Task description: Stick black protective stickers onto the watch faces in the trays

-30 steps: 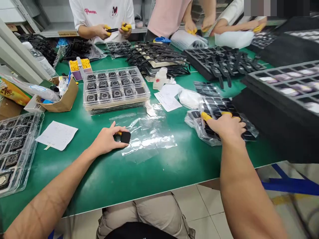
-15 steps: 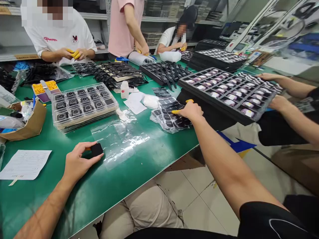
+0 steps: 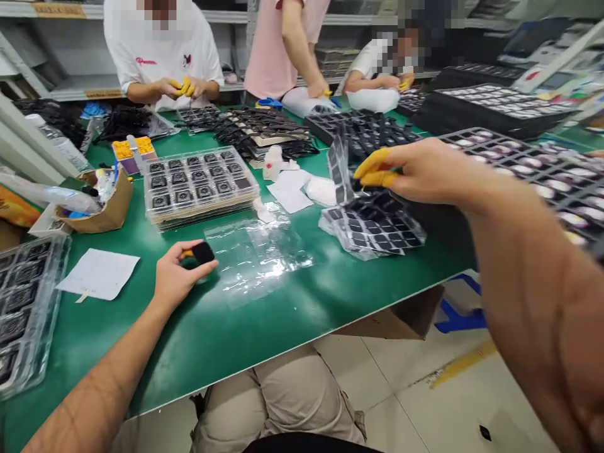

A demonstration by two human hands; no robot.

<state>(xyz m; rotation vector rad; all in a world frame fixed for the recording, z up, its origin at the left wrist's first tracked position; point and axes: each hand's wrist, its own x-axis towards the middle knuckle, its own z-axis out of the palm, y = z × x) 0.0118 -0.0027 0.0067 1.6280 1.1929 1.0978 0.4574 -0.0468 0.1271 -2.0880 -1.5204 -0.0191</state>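
My left hand (image 3: 175, 277) is closed at the left over the green table, pinching a black square watch case (image 3: 203, 253) by its edges between thumb and fingers. Yellow finger cots cover fingertips on my right hand (image 3: 418, 171). Between those fingertips is a clear sheet of black square stickers (image 3: 340, 170), its left end lifted and bent upward. Below it lies a pile of similar sticker sheets (image 3: 372, 228) in clear plastic. Flat clear plastic film (image 3: 264, 258) rests on the table between my hands.
A stacked tray of black watch cases (image 3: 201, 182) stands behind my left hand; another tray (image 3: 26, 308) is at the left edge. Around are paper (image 3: 101, 274), a cardboard box (image 3: 111, 204), a white bottle (image 3: 272, 162) and a foam tray (image 3: 528, 163). Co-workers sit and stand opposite.
My right hand has risen from the sticker pile, lifting a sheet. My left hand still holds the watch case. The view has swung left, bringing another tray in at the left edge.
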